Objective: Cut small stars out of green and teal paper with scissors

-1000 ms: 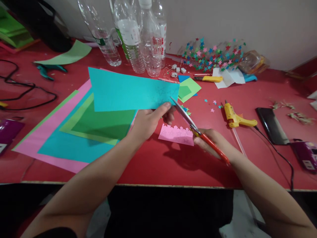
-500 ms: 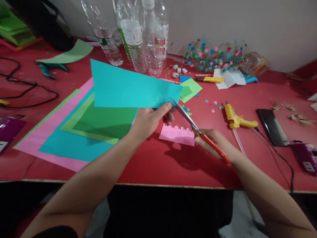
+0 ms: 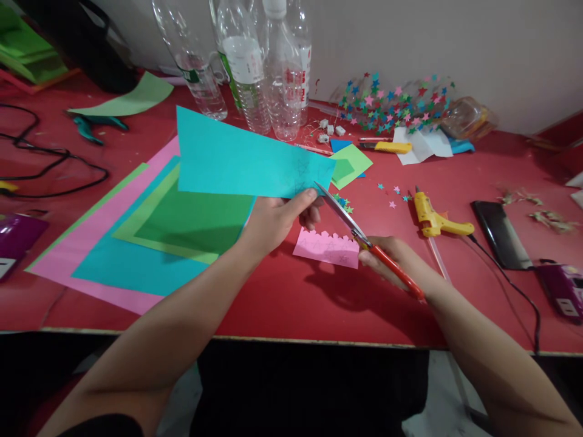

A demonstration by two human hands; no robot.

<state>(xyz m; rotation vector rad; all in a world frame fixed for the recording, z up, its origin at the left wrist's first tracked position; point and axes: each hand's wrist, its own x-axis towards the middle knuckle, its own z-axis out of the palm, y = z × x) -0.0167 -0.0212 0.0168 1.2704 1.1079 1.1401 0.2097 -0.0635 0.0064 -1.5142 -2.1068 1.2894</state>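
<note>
A turquoise paper sheet [image 3: 237, 159] with faint pencil stars near its right end is raised above the table. My left hand [image 3: 280, 221] pinches its lower right edge between thumb and fingers. Red-handled scissors [image 3: 395, 272] are gripped in my right hand [image 3: 387, 258], their blades lying at the sheet's right end close to my left thumb. Below the blades a pink paper strip [image 3: 325, 250] with a jagged top edge rests on the red table [image 3: 282, 309]. Small cut stars [image 3: 344, 202] lie partly hidden behind my left hand.
Stacked coloured sheets [image 3: 104, 267] lie at the left. Plastic bottles [image 3: 246, 79] stand at the back, beside a star-covered bottle [image 3: 392, 103] lying down. A yellow cutter [image 3: 392, 147], a glue gun [image 3: 426, 215] with its cord and a black phone [image 3: 498, 233] are at the right.
The left end of the turquoise sheet has shifted slightly right and the sheet tilts a little differently. Both hands and the scissors have barely moved.
</note>
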